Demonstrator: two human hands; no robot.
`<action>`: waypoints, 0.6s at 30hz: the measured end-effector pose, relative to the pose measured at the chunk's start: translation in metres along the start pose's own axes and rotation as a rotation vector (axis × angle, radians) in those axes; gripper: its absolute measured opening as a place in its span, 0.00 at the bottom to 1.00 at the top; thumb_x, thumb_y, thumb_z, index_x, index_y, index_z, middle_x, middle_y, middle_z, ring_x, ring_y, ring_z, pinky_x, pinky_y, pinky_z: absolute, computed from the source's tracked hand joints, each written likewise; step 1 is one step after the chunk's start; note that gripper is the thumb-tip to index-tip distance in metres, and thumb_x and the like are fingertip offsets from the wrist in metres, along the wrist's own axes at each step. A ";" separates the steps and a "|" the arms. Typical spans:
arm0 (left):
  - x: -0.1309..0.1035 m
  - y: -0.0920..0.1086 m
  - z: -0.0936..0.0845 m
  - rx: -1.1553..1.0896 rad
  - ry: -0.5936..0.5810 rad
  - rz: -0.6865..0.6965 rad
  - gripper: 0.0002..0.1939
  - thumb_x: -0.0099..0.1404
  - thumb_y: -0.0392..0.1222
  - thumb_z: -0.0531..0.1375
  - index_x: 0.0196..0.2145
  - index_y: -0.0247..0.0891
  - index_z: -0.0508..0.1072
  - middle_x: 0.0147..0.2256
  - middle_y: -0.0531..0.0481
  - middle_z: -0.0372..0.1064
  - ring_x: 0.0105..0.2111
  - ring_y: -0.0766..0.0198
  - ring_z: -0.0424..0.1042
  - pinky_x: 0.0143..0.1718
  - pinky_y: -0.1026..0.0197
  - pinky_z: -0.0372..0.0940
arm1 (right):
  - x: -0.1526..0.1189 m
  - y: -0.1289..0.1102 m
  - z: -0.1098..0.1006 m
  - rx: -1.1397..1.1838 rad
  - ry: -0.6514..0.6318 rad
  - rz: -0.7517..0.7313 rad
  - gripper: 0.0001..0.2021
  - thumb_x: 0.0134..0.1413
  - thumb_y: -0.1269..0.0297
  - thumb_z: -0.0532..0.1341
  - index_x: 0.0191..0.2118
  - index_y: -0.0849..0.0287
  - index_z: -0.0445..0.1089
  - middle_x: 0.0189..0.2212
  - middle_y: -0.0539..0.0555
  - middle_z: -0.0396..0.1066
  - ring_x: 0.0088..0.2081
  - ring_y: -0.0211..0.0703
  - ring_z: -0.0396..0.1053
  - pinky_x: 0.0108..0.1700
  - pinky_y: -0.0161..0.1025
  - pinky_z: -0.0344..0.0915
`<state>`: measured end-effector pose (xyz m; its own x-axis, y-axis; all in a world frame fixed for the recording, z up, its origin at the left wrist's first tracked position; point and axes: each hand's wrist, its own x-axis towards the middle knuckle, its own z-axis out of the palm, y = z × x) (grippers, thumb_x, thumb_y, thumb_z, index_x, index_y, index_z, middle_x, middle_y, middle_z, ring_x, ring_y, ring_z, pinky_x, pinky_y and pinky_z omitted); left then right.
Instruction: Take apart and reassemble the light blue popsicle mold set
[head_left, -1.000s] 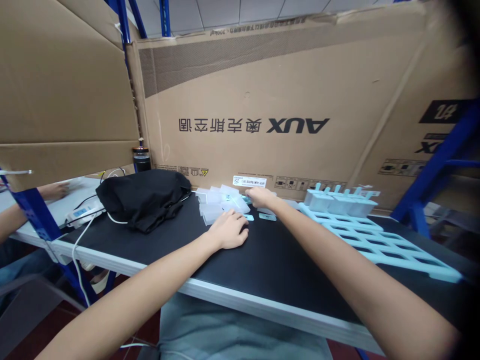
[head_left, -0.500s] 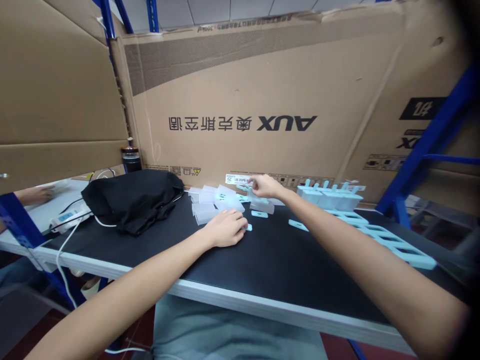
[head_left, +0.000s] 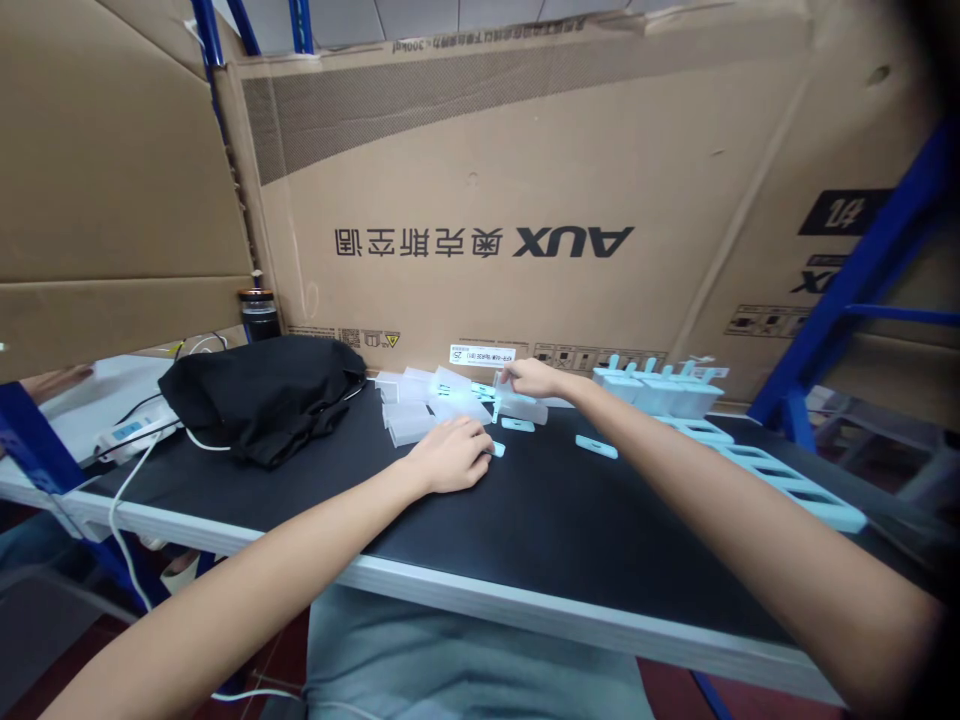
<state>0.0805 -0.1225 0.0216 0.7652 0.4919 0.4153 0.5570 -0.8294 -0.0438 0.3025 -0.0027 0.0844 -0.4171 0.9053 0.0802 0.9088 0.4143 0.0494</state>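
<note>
- When viewed from the head camera, found the right hand (head_left: 531, 378) in a narrow pinch on a slim blue piece (head_left: 496, 405), held roughly upright beside the pile of translucent sleeves (head_left: 409, 424).
- Found the left hand (head_left: 452, 455) resting low on the black mat (head_left: 600, 540), with fingers curled over a small blue strip (head_left: 498, 450); could not tell whether gripping or merely covering it.
- Judged best to pinch the slim blue piece near its upper end, with the lower end in sight, and to steady the strip lightly.
- Advised lifting before any sideways move, for fear of dragging the sleeves.
- Noted one flat blue plate (head_left: 517, 425) just below the right hand and a second plate (head_left: 597, 447) near the right forearm (head_left: 720, 510).
- Recorded limits: carton wall (head_left: 450, 150) close behind, black cloth (head_left: 262, 400) well left, blue rack (head_left: 832, 512) and tabbed moulds (head_left: 660, 392) right.
- Judged most room for moving toward the pale front edge (head_left: 585, 607), between both arms.
</note>
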 end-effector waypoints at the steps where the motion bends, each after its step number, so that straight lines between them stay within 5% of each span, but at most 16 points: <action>1: 0.000 0.000 -0.001 -0.005 0.002 -0.003 0.13 0.68 0.41 0.49 0.42 0.38 0.72 0.39 0.46 0.67 0.43 0.56 0.65 0.46 0.55 0.62 | -0.002 0.003 0.004 0.000 -0.022 -0.005 0.19 0.44 0.75 0.53 0.43 0.61 0.72 0.43 0.57 0.73 0.44 0.44 0.70 0.44 0.33 0.62; 5: -0.001 0.000 0.000 -0.052 0.016 -0.025 0.13 0.67 0.41 0.50 0.42 0.39 0.73 0.40 0.45 0.66 0.43 0.57 0.65 0.47 0.55 0.62 | -0.010 0.014 0.017 -0.005 -0.105 -0.014 0.16 0.52 0.61 0.54 0.42 0.62 0.73 0.40 0.60 0.74 0.40 0.48 0.71 0.41 0.39 0.64; 8: -0.002 -0.002 0.003 -0.100 0.010 -0.033 0.13 0.66 0.41 0.51 0.43 0.41 0.73 0.43 0.46 0.66 0.45 0.57 0.65 0.48 0.55 0.62 | -0.014 0.020 0.022 -0.006 -0.129 -0.023 0.26 0.45 0.47 0.59 0.46 0.61 0.70 0.44 0.61 0.72 0.43 0.51 0.70 0.41 0.41 0.65; 18: -0.002 -0.002 -0.004 -0.308 -0.049 -0.042 0.13 0.65 0.44 0.56 0.47 0.45 0.71 0.43 0.50 0.70 0.47 0.59 0.66 0.49 0.57 0.62 | -0.032 0.008 -0.001 -0.145 -0.138 0.092 0.32 0.36 0.49 0.64 0.50 0.57 0.67 0.43 0.59 0.72 0.41 0.53 0.70 0.36 0.42 0.64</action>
<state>0.0773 -0.1228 0.0242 0.7624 0.5333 0.3665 0.4700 -0.8457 0.2528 0.3230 -0.0287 0.0832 -0.3184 0.9469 -0.0453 0.9276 0.3210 0.1912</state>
